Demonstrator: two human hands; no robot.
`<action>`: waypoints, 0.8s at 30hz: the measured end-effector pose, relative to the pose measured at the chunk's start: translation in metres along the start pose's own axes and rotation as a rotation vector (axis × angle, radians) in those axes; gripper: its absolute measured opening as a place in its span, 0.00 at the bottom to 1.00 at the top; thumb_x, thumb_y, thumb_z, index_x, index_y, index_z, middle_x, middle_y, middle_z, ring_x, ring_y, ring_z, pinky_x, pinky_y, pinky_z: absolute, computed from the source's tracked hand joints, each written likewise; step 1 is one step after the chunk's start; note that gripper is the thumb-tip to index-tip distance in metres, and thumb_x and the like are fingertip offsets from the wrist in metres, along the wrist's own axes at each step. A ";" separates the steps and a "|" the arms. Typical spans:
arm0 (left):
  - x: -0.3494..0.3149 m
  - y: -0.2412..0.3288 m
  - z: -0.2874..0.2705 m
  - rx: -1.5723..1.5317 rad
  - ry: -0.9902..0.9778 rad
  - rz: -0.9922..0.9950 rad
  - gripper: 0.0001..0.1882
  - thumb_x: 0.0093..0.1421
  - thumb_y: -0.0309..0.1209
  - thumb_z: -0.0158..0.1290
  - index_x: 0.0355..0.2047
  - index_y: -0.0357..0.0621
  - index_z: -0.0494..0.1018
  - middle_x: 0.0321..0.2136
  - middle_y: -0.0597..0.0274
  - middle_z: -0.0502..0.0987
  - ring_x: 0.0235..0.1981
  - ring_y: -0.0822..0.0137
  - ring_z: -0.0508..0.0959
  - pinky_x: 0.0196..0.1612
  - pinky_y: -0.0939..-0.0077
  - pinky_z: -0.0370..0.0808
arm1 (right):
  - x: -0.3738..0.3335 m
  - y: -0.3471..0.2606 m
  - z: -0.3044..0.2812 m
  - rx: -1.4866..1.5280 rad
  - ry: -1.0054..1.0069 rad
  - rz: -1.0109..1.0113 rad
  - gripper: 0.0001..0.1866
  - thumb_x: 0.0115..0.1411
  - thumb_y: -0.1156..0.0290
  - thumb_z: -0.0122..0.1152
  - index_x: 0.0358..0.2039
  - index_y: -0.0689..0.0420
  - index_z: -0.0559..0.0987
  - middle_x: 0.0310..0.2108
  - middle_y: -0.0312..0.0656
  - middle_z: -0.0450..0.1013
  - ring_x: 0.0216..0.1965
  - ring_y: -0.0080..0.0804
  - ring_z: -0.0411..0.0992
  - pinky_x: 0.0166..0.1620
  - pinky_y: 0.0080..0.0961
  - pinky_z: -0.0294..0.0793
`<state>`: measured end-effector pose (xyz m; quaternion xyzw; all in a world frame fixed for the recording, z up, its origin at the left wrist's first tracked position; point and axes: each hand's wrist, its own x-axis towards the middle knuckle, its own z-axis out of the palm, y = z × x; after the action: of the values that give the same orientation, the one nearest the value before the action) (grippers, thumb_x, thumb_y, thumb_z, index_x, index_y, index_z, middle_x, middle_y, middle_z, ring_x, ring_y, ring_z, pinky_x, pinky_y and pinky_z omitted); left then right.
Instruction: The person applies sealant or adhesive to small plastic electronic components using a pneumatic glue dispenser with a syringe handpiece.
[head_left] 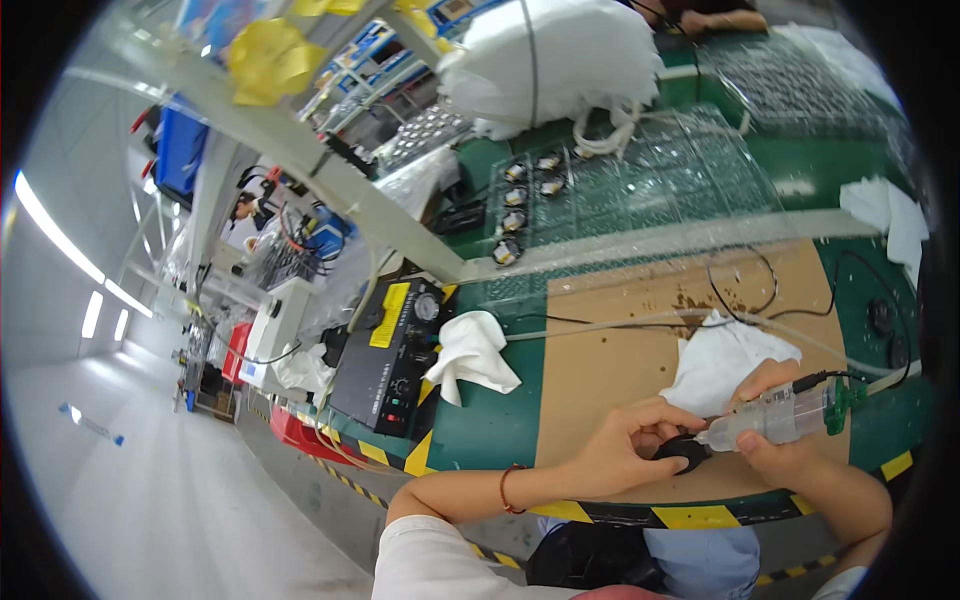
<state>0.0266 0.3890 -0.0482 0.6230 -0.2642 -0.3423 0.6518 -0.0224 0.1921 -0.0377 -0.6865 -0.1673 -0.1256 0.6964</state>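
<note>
My left hand (622, 452) is closed around a small round black part (686, 453), low over the brown cardboard sheet (590, 380). In my right hand (785, 462) lies a clear dispensing syringe (772, 418) with a green cap, tilted so its tip points left. That tip meets or almost touches the black part; the fingers hide the exact contact. A black cable and a pale tube run off from the cap end. Just beyond both hands a crumpled white cloth (725, 362) rests on the cardboard, near some brown stains.
To the left stands a black control box (385, 350) with a gauge, beside another white cloth (470, 352). Farther back, a clear plastic tray (640, 180) holds several small black-and-white parts (513, 196). Yellow-black tape (700, 516) marks the table edge. Another person's arm (725, 20) shows at the far side.
</note>
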 end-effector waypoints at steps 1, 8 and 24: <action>0.001 0.001 0.001 -0.021 -0.022 -0.015 0.19 0.45 0.15 0.51 0.40 0.35 0.67 0.29 0.64 0.66 0.33 0.77 0.68 0.40 0.83 0.66 | -0.002 -0.002 0.001 0.052 0.044 0.033 0.20 0.43 0.68 0.60 0.33 0.60 0.61 0.26 0.41 0.63 0.26 0.24 0.64 0.30 0.19 0.63; -0.003 0.004 -0.002 -0.047 0.006 -0.052 0.19 0.45 0.17 0.51 0.40 0.36 0.65 0.27 0.63 0.68 0.30 0.77 0.69 0.37 0.85 0.68 | 0.002 -0.005 0.008 0.085 0.035 0.147 0.18 0.45 0.66 0.57 0.32 0.58 0.60 0.26 0.41 0.61 0.26 0.24 0.63 0.31 0.21 0.64; -0.003 0.003 0.000 -0.064 0.046 0.044 0.17 0.40 0.20 0.53 0.34 0.37 0.68 0.21 0.67 0.68 0.20 0.82 0.66 0.23 0.91 0.64 | -0.002 -0.003 0.011 0.060 0.117 0.074 0.19 0.46 0.65 0.56 0.34 0.57 0.60 0.25 0.42 0.61 0.16 0.21 0.60 0.16 0.13 0.61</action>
<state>0.0250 0.3907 -0.0445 0.6035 -0.2515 -0.3217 0.6848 -0.0259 0.2030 -0.0361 -0.6625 -0.1044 -0.1345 0.7294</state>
